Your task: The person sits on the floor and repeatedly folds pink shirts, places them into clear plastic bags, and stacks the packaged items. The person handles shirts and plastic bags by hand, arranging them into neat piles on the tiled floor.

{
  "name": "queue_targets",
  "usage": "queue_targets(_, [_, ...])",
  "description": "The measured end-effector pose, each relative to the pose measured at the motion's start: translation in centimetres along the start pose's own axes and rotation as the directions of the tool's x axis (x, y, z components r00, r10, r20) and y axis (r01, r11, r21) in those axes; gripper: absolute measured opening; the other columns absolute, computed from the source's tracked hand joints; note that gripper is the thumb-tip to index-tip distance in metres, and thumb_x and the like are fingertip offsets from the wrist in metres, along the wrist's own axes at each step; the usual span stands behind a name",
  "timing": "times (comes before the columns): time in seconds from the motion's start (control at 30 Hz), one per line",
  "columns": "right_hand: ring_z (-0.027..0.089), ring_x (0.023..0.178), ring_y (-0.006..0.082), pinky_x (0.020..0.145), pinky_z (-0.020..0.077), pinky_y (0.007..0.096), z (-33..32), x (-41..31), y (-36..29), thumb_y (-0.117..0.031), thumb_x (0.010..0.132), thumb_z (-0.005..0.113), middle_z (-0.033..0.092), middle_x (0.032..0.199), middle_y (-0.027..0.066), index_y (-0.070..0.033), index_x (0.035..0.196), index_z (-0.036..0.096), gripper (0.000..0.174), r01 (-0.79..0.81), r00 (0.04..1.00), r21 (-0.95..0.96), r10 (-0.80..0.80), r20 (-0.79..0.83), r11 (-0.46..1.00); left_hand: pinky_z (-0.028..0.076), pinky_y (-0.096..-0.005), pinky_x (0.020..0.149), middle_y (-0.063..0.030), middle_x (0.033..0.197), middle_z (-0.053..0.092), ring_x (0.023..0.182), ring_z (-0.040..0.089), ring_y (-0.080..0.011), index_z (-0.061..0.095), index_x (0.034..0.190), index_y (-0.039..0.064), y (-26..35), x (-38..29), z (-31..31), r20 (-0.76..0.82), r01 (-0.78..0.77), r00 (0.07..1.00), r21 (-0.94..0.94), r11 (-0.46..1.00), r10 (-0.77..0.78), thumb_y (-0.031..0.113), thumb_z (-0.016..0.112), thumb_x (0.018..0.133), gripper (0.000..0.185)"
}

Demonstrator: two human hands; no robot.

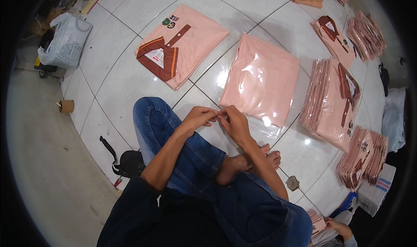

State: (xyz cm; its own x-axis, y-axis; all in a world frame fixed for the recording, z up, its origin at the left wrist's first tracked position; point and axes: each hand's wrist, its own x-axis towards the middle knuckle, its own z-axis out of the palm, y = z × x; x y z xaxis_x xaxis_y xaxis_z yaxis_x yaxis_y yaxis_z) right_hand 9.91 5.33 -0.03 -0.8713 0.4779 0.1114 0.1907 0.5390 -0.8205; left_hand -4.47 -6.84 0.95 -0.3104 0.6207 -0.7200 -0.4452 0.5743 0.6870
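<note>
My left hand (201,117) and my right hand (233,120) meet at the fingertips above my crossed legs. Their thumbs and forefingers are pinched together; whether something small or clear sits between them I cannot tell. Just beyond the right hand lies a folded pink shirt in a clear plastic bag (265,80), with no collar showing. The bag's loose clear edge points towards me. Farther left, a stack of folded pink polo shirts (202,41) lies unbagged, its brown collar (172,64) edged in orange and its embroidered badges facing up.
Several piles of bagged pink shirts (317,100) line the right side. A grey stone-like lump (292,183) lies near my foot. At left are a white plastic bag (66,38), a brown tape roll (66,106) and a black pouch (130,163). Another person's hand (335,225) holds shirts, lower right.
</note>
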Motion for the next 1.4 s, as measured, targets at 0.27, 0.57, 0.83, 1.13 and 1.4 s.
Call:
queue_targets(0.27, [0.066, 0.087, 0.0399, 0.073, 0.0525, 0.0469, -0.3, 0.6, -0.4, -0.011, 0.087, 0.069, 0.065, 0.097, 0.0179, -0.004, 0.106, 0.061, 0.022, -0.01, 0.987, -0.094, 0.025, 0.159, 0.995, 0.05, -0.0234, 0.07, -0.0054, 0.084, 0.074, 0.079, 0.066, -0.0104, 0.078, 0.098, -0.003, -0.8, 0.9, 0.3, -0.072, -0.151, 0.985, 0.074, 0.986, 0.156, 0.027, 0.07, 0.093, 0.031])
queue_targets(0.57, [0.06, 0.068, 0.0284, 0.063, 0.0478, 0.0371, -3.2, -5.5, 0.9, -0.003, 0.081, 0.071, 0.059, 0.081, 0.013, 0.0, 0.089, 0.058, 0.015, -0.037, 0.994, -0.008, 0.037, 0.106, 0.999, 0.051, -0.0271, 0.07, -0.0073, 0.08, 0.073, 0.074, 0.064, -0.0137, 0.08, 0.094, 0.0, -0.6, 0.9, -0.1, -0.152, -0.065, 0.982, 0.277, 0.959, 0.111, 0.028, 0.07, 0.088, 0.03])
queue_targets(0.83, [0.068, 0.069, 0.0336, 0.064, 0.053, 0.0445, -17.0, -39.2, 6.3, -0.013, 0.084, 0.067, 0.07, 0.082, 0.0179, 0.0, 0.095, 0.064, 0.017, -0.762, 0.551, -0.48, 0.825, -0.126, 0.436, 0.056, -0.0282, 0.067, -0.0112, 0.082, 0.075, 0.074, 0.071, -0.016, 0.072, 0.102, -0.004, -1.2, 0.7, -0.1, -0.165, -0.071, 0.979, 0.261, 0.963, 0.117, 0.026, 0.073, 0.088, 0.033])
queue_targets(1.13, [0.068, 0.083, 0.0365, 0.07, 0.0564, 0.0472, -13.5, -35.3, 0.8, -0.018, 0.086, 0.069, 0.064, 0.12, 0.019, -0.005, 0.119, 0.062, 0.036, -0.379, 0.677, -0.883, 0.734, -0.061, 0.277, 0.056, -0.0361, 0.075, -0.0182, 0.085, 0.074, 0.079, 0.073, -0.0253, 0.044, 0.134, -0.003, -1.4, -0.2, 1.4, -0.152, -0.241, 0.917, 0.524, 0.817, 0.368, 0.012, 0.078, 0.083, 0.064])
queue_targets(1.4, [0.057, 0.102, 0.0328, 0.088, 0.0472, 0.0432, -4.6, -4.4, 0.0, -0.018, 0.077, 0.076, 0.058, 0.108, 0.0158, -0.003, 0.104, 0.063, 0.034, 0.104, 0.973, -0.636, -0.21, -0.093, 0.765, 0.057, -0.0286, 0.075, -0.0158, 0.095, 0.07, 0.082, 0.069, -0.0182, 0.029, 0.145, -0.006, -0.2, -1.0, 1.8, -0.119, -0.175, 0.978, -0.012, 0.985, 0.172, 0.009, 0.073, 0.09, 0.072])
